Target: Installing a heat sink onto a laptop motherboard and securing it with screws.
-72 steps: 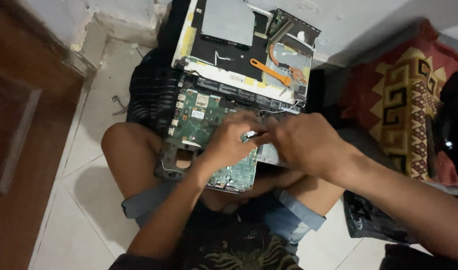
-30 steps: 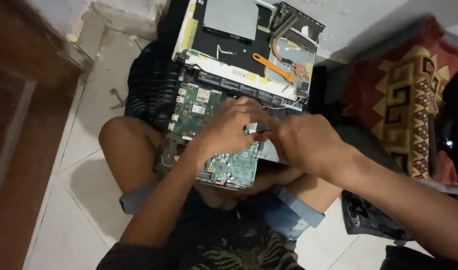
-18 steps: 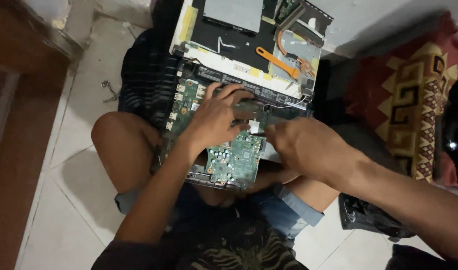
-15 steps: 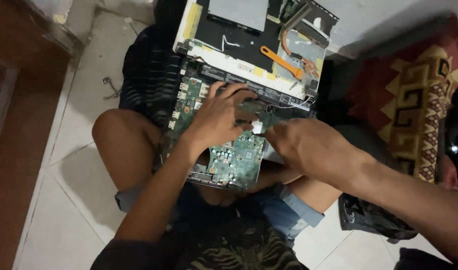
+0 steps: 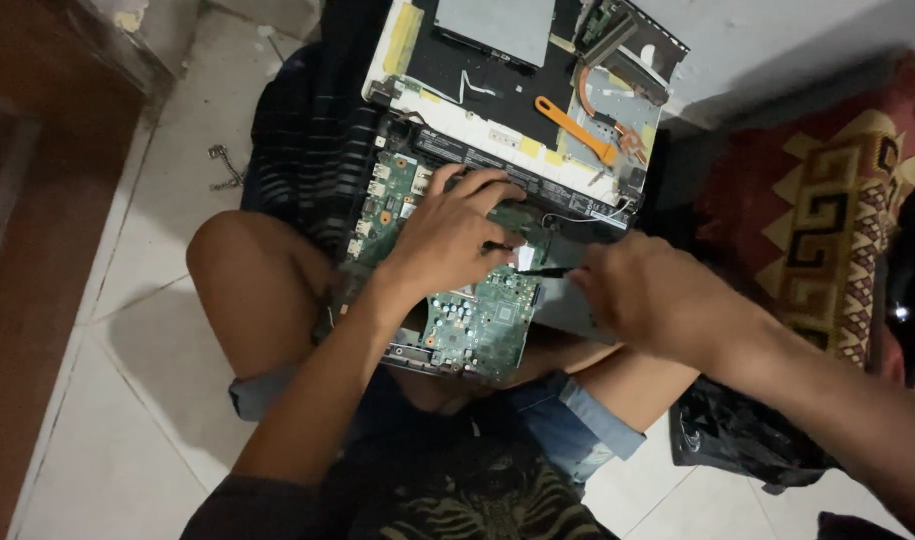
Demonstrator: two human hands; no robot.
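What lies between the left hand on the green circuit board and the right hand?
In the head view, a thin dark tool spans the gap from right hand toward left hand, above the green circuit board.

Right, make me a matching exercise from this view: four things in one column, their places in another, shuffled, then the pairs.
Things:
1. left hand
2. right hand
3. orange pry tool
4. small metal bracket

Places:
A. on the opened white laptop case
B. on the floor tiles, left of the striped cloth
C. pressed flat on the green circuit board
D. pinching a thin dark tool whose tip is at the board's right edge

Pairs: 1-C, 2-D, 3-A, 4-B
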